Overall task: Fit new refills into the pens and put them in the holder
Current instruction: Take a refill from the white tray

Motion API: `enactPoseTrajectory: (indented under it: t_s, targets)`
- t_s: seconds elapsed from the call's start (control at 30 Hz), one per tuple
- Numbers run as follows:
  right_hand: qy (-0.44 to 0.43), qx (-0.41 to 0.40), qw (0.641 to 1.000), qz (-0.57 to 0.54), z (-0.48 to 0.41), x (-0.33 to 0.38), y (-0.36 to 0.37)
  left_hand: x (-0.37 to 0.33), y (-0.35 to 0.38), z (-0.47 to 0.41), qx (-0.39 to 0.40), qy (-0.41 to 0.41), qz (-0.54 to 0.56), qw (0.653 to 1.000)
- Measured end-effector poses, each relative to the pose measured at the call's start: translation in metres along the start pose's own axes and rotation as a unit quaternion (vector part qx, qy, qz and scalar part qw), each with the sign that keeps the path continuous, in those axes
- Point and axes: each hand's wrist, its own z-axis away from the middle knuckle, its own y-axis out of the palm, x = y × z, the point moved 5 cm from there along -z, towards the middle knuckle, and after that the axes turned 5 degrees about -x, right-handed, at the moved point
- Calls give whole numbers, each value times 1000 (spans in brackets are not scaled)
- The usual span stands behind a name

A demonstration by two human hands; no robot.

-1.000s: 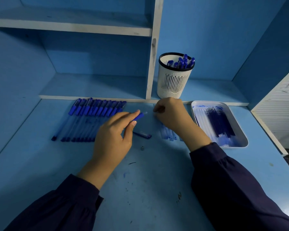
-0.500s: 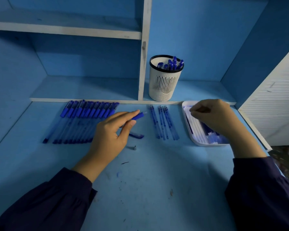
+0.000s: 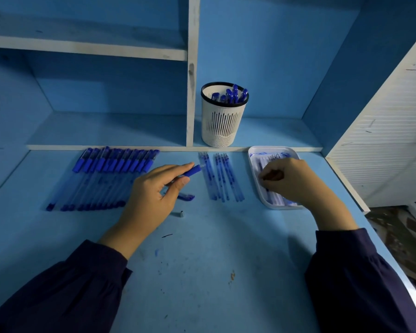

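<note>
Your left hand (image 3: 151, 191) pinches a pen (image 3: 192, 170) between thumb and fingers, its blue end pointing far-right above the table (image 3: 202, 260). Your right hand (image 3: 291, 181) curls over the white tray (image 3: 271, 149) at the right; whether it grips anything cannot be told. Loose refills (image 3: 222, 176) lie between your hands. A row of pens (image 3: 106, 179) lies to the left. The holder (image 3: 222, 121), with capped pens (image 3: 233, 94) inside, stands on the far shelf (image 3: 274, 133).

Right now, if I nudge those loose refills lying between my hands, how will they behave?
The loose refills are thin tubes lying free on the desk, so they would probably roll. Long and slender, they are likely light and slightly bendy. Packed side by side, one nudge may scatter several.
</note>
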Motion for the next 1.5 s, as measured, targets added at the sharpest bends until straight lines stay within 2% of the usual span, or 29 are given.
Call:
enactPoseTrajectory:
  t_s: [0.3, 0.47, 0.53, 0.6, 0.63, 0.73, 0.8, 0.87, 1.17, 1.5]
  targets:
    - [26, -8, 1000, 1, 1, -6, 3, 0, 0, 1, 4, -6, 6, 1000]
    - [64, -30, 996, -56, 0, -11, -2, 1, -1, 1, 3, -6, 11, 1000]
    - [77, -67, 986, -130, 1, -10, -8, 1, -1, 1, 1, -8, 14, 1000]
    - [83, -97, 958, -258, 4, -4, -11, 1, -1, 1, 2, -9, 16, 1000]
    - [92, -105, 932, -334, 6, 2, -10, 1, -1, 1, 4, -7, 16, 1000]
    - [123, -119, 812, -559, 11, 25, 5, 1, -1, 2, 8, -4, 18, 1000]
    - [135, -129, 748, -637, 14, 39, 20, 0, -1, 2, 7, 0, 19, 1000]
    - [135, -141, 722, -664, 17, 49, 32, -1, 0, 2, 11, 10, 18, 1000]
    - [131, -193, 735, -637, 21, 61, 40, -4, -1, 2, 11, 30, 21, 999]
    - [119, -196, 750, -621, 22, 60, 42, -4, 0, 2, 13, 36, 12, 999]
